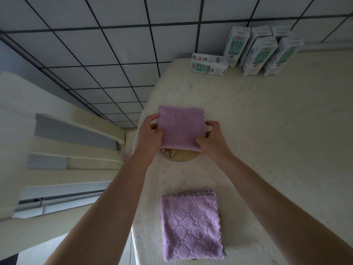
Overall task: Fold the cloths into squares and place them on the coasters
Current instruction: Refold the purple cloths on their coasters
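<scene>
A folded purple cloth is held over a round beige coaster near the table's left edge. My left hand grips its left side and my right hand pinches its right near corner. The cloth hides most of that coaster; only the near rim with a small drawing shows. Closer to me, a second purple cloth, folded square with a diamond pattern, lies on the table and covers another coaster, of which only a sliver shows at its left edge.
The table has a cream patterned cover. Several milk cartons stand at the far edge, one carton lying flat. Left of the table are tiled floor and cream furniture.
</scene>
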Available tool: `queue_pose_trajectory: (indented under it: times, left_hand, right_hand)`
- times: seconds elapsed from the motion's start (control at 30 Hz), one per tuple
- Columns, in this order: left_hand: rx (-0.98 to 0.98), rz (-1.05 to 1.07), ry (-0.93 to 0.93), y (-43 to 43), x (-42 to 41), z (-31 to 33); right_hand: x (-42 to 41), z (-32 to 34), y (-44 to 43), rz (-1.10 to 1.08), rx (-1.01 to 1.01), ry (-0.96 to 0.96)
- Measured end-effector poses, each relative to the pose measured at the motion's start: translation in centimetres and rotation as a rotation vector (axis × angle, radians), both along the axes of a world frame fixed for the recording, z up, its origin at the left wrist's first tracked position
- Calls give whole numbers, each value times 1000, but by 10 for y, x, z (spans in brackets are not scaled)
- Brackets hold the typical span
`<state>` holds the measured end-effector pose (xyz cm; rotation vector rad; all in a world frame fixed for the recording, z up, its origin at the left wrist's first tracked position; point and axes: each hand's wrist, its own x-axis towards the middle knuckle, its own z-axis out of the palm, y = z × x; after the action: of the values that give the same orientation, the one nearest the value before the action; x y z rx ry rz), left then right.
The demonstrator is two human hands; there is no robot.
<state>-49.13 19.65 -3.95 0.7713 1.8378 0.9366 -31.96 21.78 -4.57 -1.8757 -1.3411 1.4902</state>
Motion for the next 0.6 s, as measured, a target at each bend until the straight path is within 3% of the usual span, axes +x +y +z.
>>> queue_pose_trajectory:
  times: [0.13,0.27,0.43,0.6]
  left_hand:
    - [122,-8,259,-21,3,-8]
    - [156,20,325,-42,6,-17]
    - [205,-67,464,-50,5,-23]
    - [165,-168,472,-50,11,-22]
  right_hand:
    - [1,1,-17,148,258,-188]
    - [4,-2,-23,293,346,-322]
    - [5,-9,-27,303,311,-309]
    - [3,-19,-31,234,285,-218]
